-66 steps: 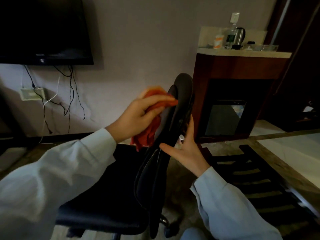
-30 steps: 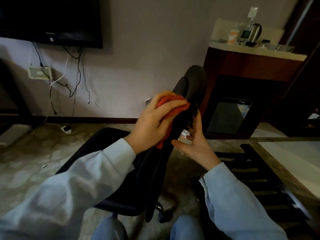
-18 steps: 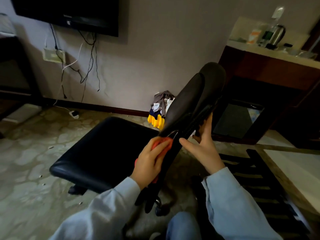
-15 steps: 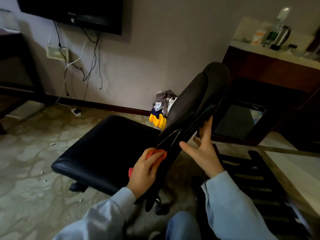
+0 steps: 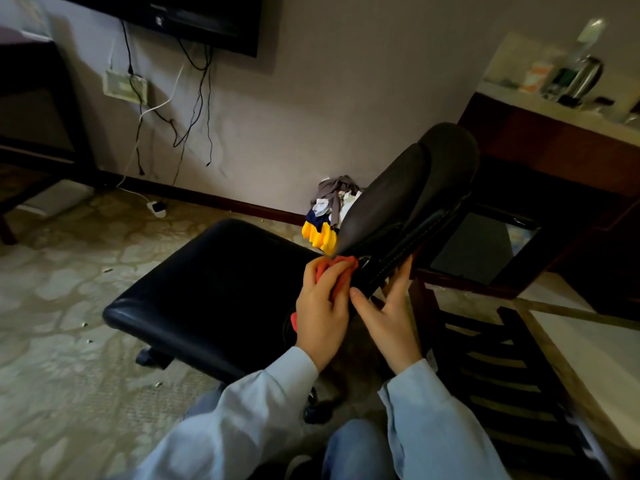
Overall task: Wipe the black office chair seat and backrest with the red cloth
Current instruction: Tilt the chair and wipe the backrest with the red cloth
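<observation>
Since the earlier frame the left hand (image 5: 320, 315), fingers (image 5: 313, 271) clenched on the red cloth (image 5: 334, 268), has slid down to the backrest (image 5: 398, 206) base beside the seat (image 5: 214, 285); right hand (image 5: 391, 317), fingers spread, braces the edge — best keep firm overlapping strokes.

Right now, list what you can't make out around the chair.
- Head view: most of the red cloth, wrapped by the left hand.
- Chair base, hidden under the seat.
- Backrest's rear face, turned away; right hand braces it.
- Counter items, blurred.
</observation>
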### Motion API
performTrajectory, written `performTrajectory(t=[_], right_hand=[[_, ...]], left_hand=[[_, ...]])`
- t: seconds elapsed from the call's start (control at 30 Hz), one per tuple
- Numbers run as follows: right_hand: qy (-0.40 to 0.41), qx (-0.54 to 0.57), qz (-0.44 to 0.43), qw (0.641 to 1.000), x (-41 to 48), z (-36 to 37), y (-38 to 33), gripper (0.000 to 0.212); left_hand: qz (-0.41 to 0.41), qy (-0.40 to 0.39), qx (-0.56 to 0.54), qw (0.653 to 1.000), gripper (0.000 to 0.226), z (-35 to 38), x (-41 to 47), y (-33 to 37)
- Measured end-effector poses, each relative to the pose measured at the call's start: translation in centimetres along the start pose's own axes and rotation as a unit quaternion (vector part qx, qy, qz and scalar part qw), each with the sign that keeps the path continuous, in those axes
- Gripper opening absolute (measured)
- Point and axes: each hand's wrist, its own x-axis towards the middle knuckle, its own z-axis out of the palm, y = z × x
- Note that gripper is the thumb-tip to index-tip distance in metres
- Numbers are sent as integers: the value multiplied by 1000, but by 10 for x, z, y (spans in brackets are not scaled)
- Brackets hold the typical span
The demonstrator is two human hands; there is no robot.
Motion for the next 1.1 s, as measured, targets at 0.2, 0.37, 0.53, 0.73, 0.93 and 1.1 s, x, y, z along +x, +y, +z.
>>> performTrajectory(t=[0.2, 0.37, 0.53, 0.73, 0.93, 1.1], right_hand=[[-10, 5, 0, 1000, 0, -3, 12, 95], [-19, 20, 3, 1000, 1, -6, 15, 90], [-27, 13, 12, 999, 2, -7, 21, 93], [-18, 2, -2, 1000, 3, -6, 19, 94], [-21, 18, -17, 999, -6, 3, 17, 65], [-59, 50, 10, 997, -17, 3, 5, 79]], left_hand=[[14, -2, 46, 999, 32, 1, -1, -7], [-40, 14, 22, 999, 34, -6, -23, -51], [-133, 5, 20, 991, 30, -21, -37, -78], [30, 46, -66, 996, 27, -30, 2, 12], [202, -45, -26, 978, 30, -15, 15, 43], [209, -66, 51, 974, 28, -26, -14, -7]])
